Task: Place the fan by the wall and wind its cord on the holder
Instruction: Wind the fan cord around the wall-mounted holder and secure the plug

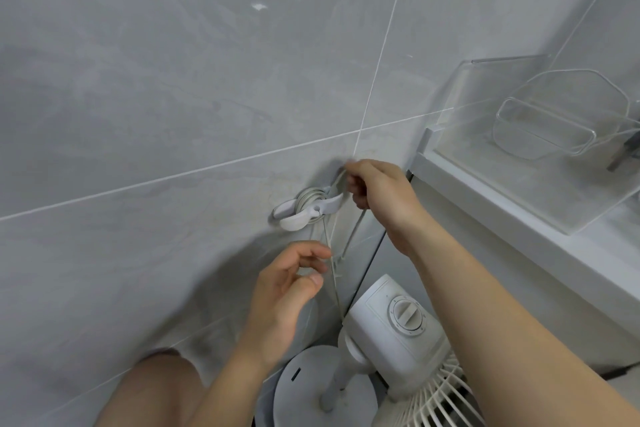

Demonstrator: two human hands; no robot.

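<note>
Landmark: the white cord holder (304, 210), fixed to the grey tiled wall (173, 80), just below the crossing of two grout lines.
Cord: a pale cord (332, 260) is wrapped in several turns around the middle of the holder; one strand climbs up and to the right of the holder into the right hand, and further strands drop straight down from the holder toward the fan.
Right hand: the right hand (374, 191) is just to the right of the holder and slightly above it, fingers curled and pinching the cord close against the wall.
Left hand: the left hand (287, 288) hangs below the holder, apart from it, fingers loosely bent with thumb and forefinger near the hanging strand; I cannot tell whether they actually grip it.
Fan: the white fan (391, 333) stands well below the holder and a little to its right, close to the wall, its round base (308, 381) on the floor, the dial on its motor housing facing up and the grille at the lower right edge of view.
Ledge: a white ledge (502, 215) runs to the right of the holder, carrying a clear plastic organiser (540, 135).
Knee: a bare knee (152, 388) shows far below and left of the holder.
</note>
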